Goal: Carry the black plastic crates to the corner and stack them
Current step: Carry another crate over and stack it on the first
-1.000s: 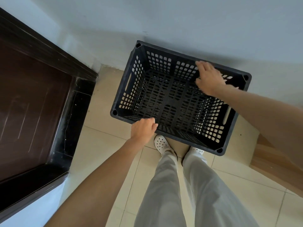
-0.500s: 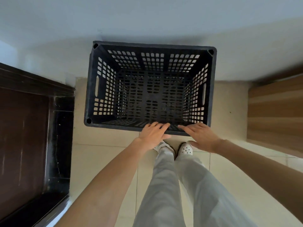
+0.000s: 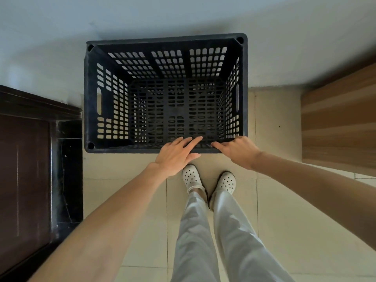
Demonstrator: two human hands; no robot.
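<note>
A black slotted plastic crate [image 3: 162, 40] stands open side up against the pale wall [image 3: 183, 15], square to it. Its rim sits high above the floor, and what it rests on is hidden; more black lattice shows dimly through its bottom. My left hand [image 3: 175, 156] lies flat on the near rim, fingers stretched out over the edge. My right hand [image 3: 238, 152] rests beside it on the same rim, fingers pointing left. Neither hand is curled around the crate.
A dark brown door [image 3: 24, 169] with a black marble threshold [image 3: 67, 180] lies close to the crate's left side. A wood-grain panel [image 3: 337, 123] stands to the right. My feet in white clogs [image 3: 191, 176] are on beige floor tiles [image 3: 142, 200] just behind the crate.
The crate went from skewed to square against the wall. My right hand left the far rim and came to the near rim beside my left hand. Both hands now lie flat there.
</note>
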